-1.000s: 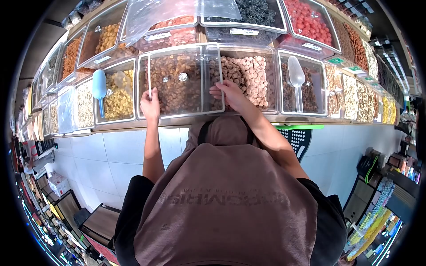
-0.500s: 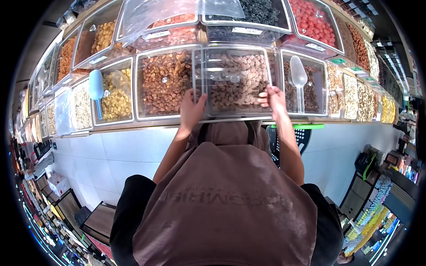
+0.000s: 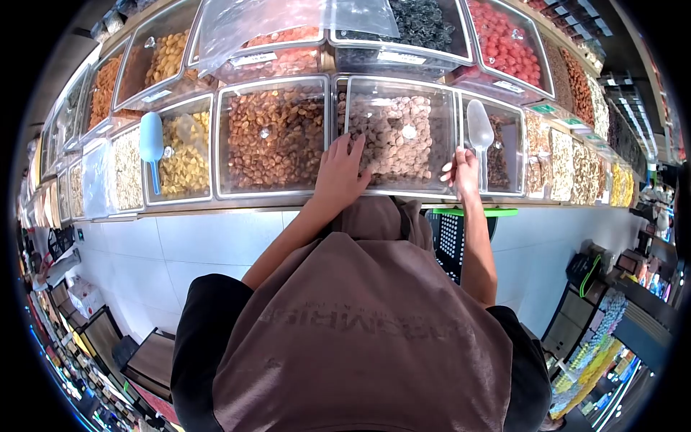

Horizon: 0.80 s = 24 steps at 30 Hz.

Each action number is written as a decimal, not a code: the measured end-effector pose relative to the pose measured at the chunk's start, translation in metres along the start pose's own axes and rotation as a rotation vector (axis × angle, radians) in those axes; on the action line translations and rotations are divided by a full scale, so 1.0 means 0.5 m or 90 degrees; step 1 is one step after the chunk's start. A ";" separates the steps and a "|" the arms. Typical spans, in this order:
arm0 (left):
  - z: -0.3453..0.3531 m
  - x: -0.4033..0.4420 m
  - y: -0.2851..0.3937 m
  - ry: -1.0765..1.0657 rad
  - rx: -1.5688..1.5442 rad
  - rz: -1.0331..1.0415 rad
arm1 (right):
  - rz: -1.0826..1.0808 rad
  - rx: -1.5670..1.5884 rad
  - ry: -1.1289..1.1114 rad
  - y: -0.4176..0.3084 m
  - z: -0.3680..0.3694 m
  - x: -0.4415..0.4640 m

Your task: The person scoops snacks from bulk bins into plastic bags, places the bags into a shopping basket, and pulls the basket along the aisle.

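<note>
A clear lid (image 3: pixel 409 132) with a pale frame and a round knob lies over the bin of pinkish-brown dried pieces (image 3: pixel 403 158), its right edge reaching the neighbouring bin. My left hand (image 3: pixel 343 173) rests at the lid's left edge, fingers spread. My right hand (image 3: pixel 463 173) pinches the right edge of the lid near its front corner. Left of these stands a lidded bin of brown raisins (image 3: pixel 270 137). A clear scoop (image 3: pixel 480 133) lies on the bin to the right, close to my right hand.
A blue scoop (image 3: pixel 152 144) lies by the bin of yellow pieces (image 3: pixel 183 165). Behind are bins of dark (image 3: pixel 421 25) and red dried fruit (image 3: pixel 504 43), partly under a plastic sheet (image 3: pixel 259 29). A black basket with a green edge (image 3: pixel 452 245) is below the counter.
The clear lid has moved right, off the raisin bin and over the pinkish-brown pieces. Both hands moved right with it; my left fingers have spread from their grip.
</note>
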<state>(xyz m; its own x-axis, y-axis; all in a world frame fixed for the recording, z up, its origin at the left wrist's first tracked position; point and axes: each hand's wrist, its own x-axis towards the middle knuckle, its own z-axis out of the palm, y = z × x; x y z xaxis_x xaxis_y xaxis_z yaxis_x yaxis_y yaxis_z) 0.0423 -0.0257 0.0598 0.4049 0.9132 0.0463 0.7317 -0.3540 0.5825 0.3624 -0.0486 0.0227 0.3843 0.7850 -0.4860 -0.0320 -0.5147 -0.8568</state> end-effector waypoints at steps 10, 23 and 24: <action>0.073 0.030 -0.070 0.053 0.148 0.069 | -0.006 -0.038 -0.040 -0.005 0.038 0.002; 0.089 0.027 -0.067 0.060 0.216 0.050 | -0.249 -0.499 -0.106 -0.137 0.033 -0.121; 0.090 0.032 -0.065 0.059 0.226 0.052 | -0.294 -0.495 -0.091 -0.170 0.050 -0.150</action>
<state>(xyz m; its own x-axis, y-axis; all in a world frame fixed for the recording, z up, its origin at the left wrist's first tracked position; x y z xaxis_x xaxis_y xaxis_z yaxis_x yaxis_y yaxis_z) 0.0499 -0.0087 0.0049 0.4308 0.8875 0.1636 0.8501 -0.4600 0.2565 0.3134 -0.0550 0.1278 0.0847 0.9791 -0.1849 0.7472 -0.1851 -0.6383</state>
